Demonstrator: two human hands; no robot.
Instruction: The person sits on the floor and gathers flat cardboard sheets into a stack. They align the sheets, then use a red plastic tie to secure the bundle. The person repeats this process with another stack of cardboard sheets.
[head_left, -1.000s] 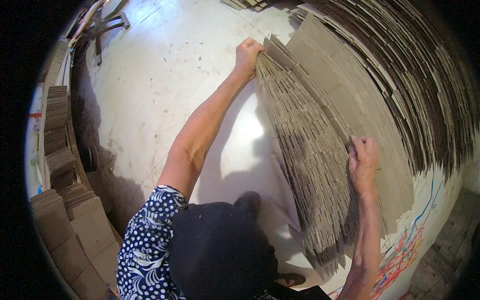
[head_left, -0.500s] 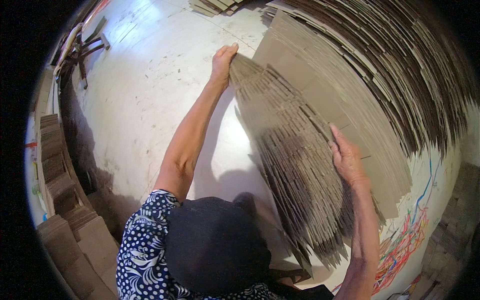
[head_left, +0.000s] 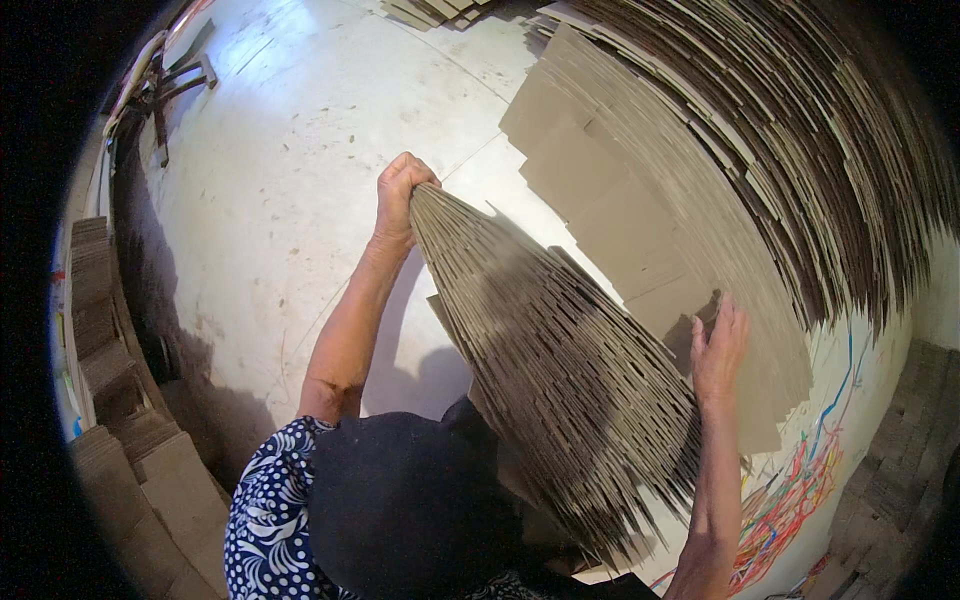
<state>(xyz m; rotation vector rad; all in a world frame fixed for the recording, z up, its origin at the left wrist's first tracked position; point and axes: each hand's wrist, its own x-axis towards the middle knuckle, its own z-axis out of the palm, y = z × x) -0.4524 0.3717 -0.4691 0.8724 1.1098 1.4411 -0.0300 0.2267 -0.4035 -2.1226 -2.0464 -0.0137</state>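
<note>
A thick bundle of flat brown cardboard sheets [head_left: 560, 350] fans out in front of me, pinched narrow at its far left end and spread wide toward me. My left hand [head_left: 402, 195] is closed round that narrow end. Beside the bundle's right edge, my right hand [head_left: 720, 350] is off the sheets with its fingers apart, casting a shadow on the pile behind it. That pile of flat cardboard sheets [head_left: 610, 190] lies to the right of the bundle, its sheets overlapping in steps. The bundle's near end is partly hidden by the dark head covering.
Tall rows of stacked cardboard [head_left: 800, 130] curve along the far right. Tangled coloured strapping [head_left: 790, 510] lies at the lower right. More cardboard stacks [head_left: 130, 420] line the left edge, and a dark metal leg frame [head_left: 165, 95] stands at the far left on the pale floor [head_left: 270, 190].
The left hand has drawn the bundle's narrow end toward me and left, away from the pile. My right hand has come off the bundle's edge and opened, shifting slightly right.
</note>
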